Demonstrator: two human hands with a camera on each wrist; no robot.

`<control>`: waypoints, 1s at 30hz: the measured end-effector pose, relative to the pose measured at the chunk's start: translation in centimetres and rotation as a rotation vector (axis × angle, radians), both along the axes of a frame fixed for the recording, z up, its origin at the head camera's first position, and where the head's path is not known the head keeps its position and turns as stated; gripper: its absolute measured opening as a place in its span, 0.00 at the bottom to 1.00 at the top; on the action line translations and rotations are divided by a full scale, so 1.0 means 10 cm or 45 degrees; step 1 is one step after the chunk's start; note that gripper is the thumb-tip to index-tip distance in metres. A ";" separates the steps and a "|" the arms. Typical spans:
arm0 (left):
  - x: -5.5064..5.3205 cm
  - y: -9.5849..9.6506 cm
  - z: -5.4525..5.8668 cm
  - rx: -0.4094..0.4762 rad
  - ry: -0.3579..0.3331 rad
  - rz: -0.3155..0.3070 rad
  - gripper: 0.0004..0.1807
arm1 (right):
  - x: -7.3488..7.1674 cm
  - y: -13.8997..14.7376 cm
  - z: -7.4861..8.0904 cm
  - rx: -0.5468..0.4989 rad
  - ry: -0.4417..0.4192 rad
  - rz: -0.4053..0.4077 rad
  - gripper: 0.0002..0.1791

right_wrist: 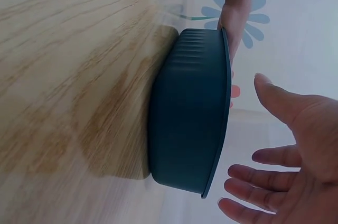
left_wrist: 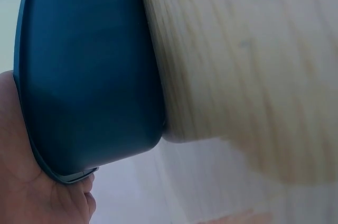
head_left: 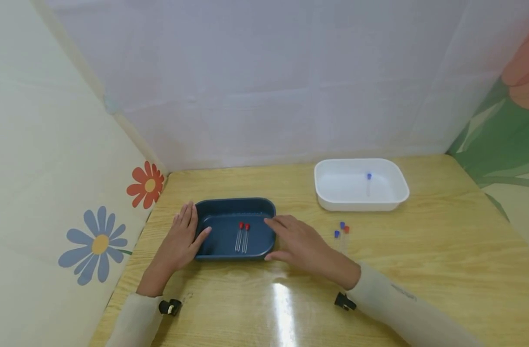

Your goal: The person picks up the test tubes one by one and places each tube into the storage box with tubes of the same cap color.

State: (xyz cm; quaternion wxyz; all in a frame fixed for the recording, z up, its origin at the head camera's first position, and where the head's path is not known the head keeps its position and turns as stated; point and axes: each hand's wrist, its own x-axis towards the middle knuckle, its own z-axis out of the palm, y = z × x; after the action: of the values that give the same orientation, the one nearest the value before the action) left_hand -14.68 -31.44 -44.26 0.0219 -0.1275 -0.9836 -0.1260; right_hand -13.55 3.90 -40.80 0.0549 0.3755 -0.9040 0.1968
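Note:
A dark blue tray (head_left: 221, 257) lies on the table between the two hands. Two clear test tubes with red caps (head_left: 244, 239) lie side by side in it. At the tray's left end rests my left hand (head_left: 180, 241), fingers straight along the outside and thumb reaching over the rim. My right hand (head_left: 296, 241) is at the right end, thumb and fingers spread around the corner. In the right wrist view a gap shows between that hand (right_wrist: 301, 166) and the tray (right_wrist: 187, 113). The left wrist view has the palm (left_wrist: 26, 182) against the tray's rim.
A white tray (head_left: 355, 206) stands at the back right, with one blue-capped tube (head_left: 369, 183) inside. Several tubes with blue and red caps (head_left: 343, 230) lie on the wooden table (head_left: 442, 270) in front of it, close to the right forearm. Cloth-covered walls (head_left: 247, 96) bound the back and sides.

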 end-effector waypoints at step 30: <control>-0.01 0.00 -0.01 -0.006 0.008 0.009 0.47 | 0.09 0.32 -0.14 -0.036 0.061 -0.036 0.47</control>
State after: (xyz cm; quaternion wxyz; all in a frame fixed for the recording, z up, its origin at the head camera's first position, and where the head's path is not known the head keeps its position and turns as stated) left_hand -14.76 -31.47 -44.33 0.0253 -0.1245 -0.9842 -0.1231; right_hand -12.69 7.15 -42.18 0.0846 0.3665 -0.9048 0.1996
